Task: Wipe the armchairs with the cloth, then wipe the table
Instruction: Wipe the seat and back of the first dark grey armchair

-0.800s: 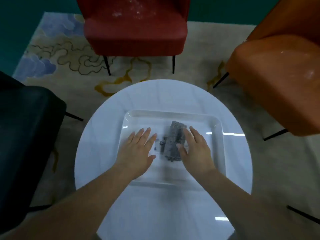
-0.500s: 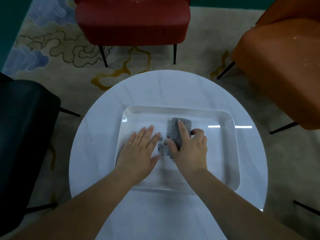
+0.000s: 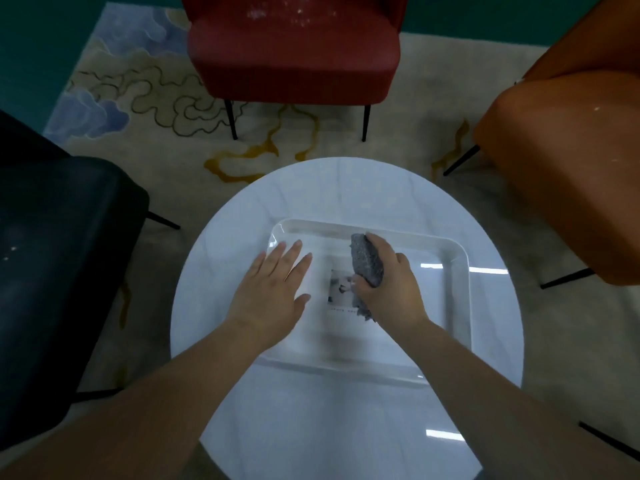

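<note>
While right grip (image 3: 388, 289) clamps cloth (image 3: 367, 263) | left grip (image 3: 273, 289) flat, apart | tray (image 3: 457, 289) on table (image 3: 221, 271) | red armchair (image 3: 294, 46) beyond

Both bare arms reaching forward from the bottom of the view. Left hand (image 3: 273, 292) flat, palm down, fingers (image 3: 292, 252) straight and a little spread, thumb out to the side. Right hand (image 3: 388, 285) just beside it, not touching, fingers curled round a grey cloth (image 3: 367, 263), thumb tucked on the near side.
</note>
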Demonstrator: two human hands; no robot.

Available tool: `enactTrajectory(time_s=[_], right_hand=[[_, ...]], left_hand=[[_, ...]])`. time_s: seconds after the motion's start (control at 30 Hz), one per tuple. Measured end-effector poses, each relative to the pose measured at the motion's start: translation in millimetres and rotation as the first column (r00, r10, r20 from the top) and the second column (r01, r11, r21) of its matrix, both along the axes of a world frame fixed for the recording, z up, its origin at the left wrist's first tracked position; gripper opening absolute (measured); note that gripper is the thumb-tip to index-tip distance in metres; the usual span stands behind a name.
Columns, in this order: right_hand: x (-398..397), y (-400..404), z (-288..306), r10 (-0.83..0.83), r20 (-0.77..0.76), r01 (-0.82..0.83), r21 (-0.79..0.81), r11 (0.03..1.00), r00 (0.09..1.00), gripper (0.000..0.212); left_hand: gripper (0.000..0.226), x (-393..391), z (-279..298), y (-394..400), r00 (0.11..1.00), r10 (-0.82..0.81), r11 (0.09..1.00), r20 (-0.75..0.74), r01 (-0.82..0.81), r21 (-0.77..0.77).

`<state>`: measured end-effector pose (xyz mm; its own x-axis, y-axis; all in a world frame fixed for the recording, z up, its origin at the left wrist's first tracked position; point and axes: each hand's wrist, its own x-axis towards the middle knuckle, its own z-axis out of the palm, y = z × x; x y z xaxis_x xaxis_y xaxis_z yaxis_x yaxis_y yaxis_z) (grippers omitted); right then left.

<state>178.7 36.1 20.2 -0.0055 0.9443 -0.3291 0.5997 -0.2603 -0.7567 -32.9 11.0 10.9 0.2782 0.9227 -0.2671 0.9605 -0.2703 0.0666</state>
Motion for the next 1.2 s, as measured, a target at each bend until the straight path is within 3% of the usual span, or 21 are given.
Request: enactTrajectory(time_s=[0.27,0.53,0.77,1.2], right_hand=[[-11,-9,65,0.135,0.01,-0.135,0.005,0.991,0.991,0.067],[-81,-27,139,0.311,-0.013,-0.31,0.047,0.95,0.95,0.039],[-193,-43,165,0.421,0.066,-0.426,0.114,0.898,0.905,0.035],[-437,-76,166,0.523,0.008,-0.518,0.153,0.841,0.852,0.044]], left_hand=[[0.064,-38,74,-28,0.983,0.185,0.983,-0.016,-0.184,0.028],[0.063,-104,142,-87,0.883,0.467,0.883,-0.039,-0.464,0.067],[0.063,-213,175,-143,0.787,0.616,0.785,0.019,-0.616,0.072],[0.065,-421,172,-231,0.607,0.794,0.605,0.034,-0.795,0.036]])
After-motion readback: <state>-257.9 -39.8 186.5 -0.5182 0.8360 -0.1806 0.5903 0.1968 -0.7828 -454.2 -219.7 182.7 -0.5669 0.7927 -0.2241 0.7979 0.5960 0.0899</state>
